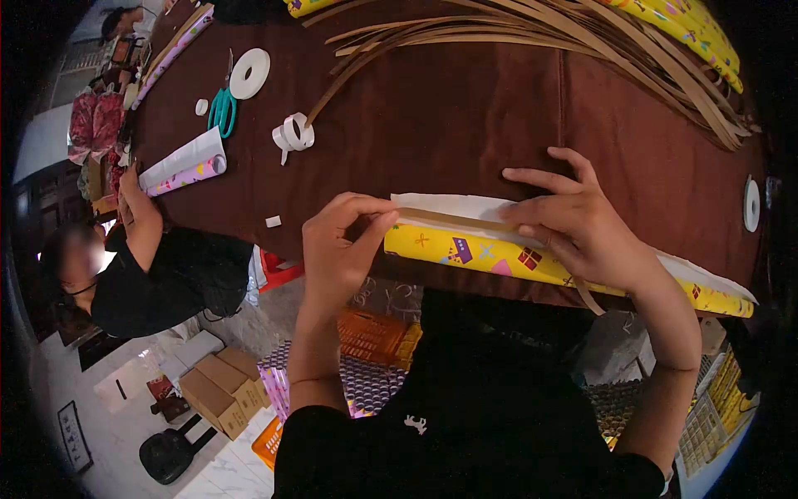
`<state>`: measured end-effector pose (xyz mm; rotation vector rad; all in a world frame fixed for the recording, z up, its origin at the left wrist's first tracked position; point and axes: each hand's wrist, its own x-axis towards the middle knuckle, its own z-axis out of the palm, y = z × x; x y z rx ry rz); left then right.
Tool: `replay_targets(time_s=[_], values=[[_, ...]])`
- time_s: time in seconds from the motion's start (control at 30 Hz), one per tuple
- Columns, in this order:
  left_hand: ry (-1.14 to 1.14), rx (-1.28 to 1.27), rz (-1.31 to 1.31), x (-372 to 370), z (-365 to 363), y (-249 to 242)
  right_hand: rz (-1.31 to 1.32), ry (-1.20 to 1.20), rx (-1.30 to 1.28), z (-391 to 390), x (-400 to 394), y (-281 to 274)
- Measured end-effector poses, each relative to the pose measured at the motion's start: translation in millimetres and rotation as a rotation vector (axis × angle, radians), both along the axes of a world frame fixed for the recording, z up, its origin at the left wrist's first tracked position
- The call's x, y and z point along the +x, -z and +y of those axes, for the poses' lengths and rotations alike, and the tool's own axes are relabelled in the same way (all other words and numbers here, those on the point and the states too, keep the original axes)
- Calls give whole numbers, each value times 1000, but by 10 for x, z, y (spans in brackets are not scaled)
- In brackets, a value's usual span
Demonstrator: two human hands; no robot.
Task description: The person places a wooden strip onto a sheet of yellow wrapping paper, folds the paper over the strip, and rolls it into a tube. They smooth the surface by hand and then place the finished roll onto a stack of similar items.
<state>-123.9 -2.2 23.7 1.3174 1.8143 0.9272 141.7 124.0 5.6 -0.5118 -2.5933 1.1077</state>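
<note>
A roll of yellow gift wrap (pixel 482 252) with colourful prints lies along the table's near edge, its white inner side (pixel 453 202) partly unrolled. A flat brown strip (pixel 453 219) runs along the paper where white meets yellow. At the roll's left end, my left hand (pixel 345 241) pinches the strip's end between thumb and finger. Farther right, my right hand (pixel 582 220) grips the same strip with thumb and forefinger, its other fingers raised. The strip's tail (pixel 588 298) hangs below my right hand over the table edge.
Many brown strips (pixel 499 33) lie across the back of the brown-covered table (pixel 399 125). Left are green-handled scissors (pixel 223 112), a white tape roll (pixel 250 73), curled white tape (pixel 293 133) and a pink paper roll (pixel 187 170). A person (pixel 158 258) sits left; cardboard boxes (pixel 220 391) stand below.
</note>
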Motion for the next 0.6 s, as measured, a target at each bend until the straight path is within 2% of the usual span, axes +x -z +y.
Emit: replay_targets(time_s=[0.13, 0.2, 0.4, 0.47, 0.5, 0.57, 0.6], values=[[-51, 61, 25, 7, 12, 66, 26, -4, 33, 2, -19, 23], [-61, 60, 25, 5, 14, 60, 44, 82, -53, -8, -58, 7], [-71, 11, -5, -13, 9, 18, -16, 20, -16, 43, -36, -17], [106, 224, 228, -62, -8, 61, 7, 6, 5, 37, -33, -6], [106, 224, 227, -87, -21, 69, 30, -8, 25, 35, -29, -2], [258, 467, 447, -143, -60, 75, 37, -21, 56, 40, -22, 6], [259, 465, 447, -173, -89, 84, 44, -36, 86, 41, -20, 14]])
